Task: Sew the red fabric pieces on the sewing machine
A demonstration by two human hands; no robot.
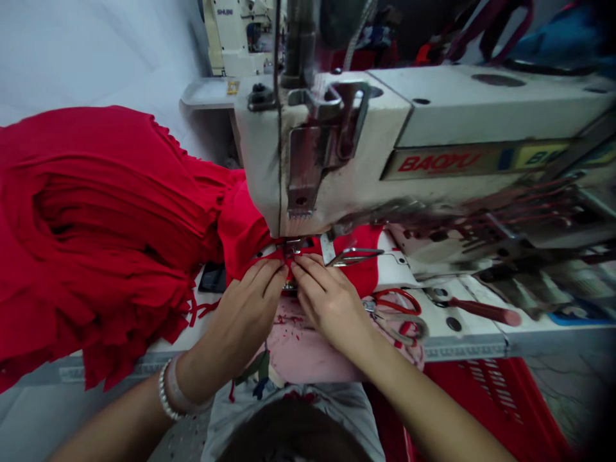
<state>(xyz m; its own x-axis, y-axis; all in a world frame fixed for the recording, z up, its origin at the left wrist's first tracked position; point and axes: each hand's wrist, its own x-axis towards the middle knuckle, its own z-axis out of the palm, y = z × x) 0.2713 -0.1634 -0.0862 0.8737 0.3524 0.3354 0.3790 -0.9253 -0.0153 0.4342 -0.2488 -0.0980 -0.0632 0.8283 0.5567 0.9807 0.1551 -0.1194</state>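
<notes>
A large bunched mass of red knit fabric (96, 218) hangs over the left of the table and runs into a fold (243, 234) under the sewing machine head (308, 154). The fabric passes beneath the metal presser foot (291, 248). My left hand (245, 308) and my right hand (327, 301) meet just in front of the foot, their fingertips pinching the red fabric. The needle area is mostly hidden by the machine and my fingers. A pearl bracelet (166, 398) circles my left wrist.
Red-handled scissors (397, 301) and a red-handled screwdriver (486, 313) lie on the white table (462, 333) to the right. A dark phone (212, 277) sits left of my hands. Pink cloth (308, 346) lies below them, above a red plastic crate (481, 404). Another sewing machine (235, 38) stands behind.
</notes>
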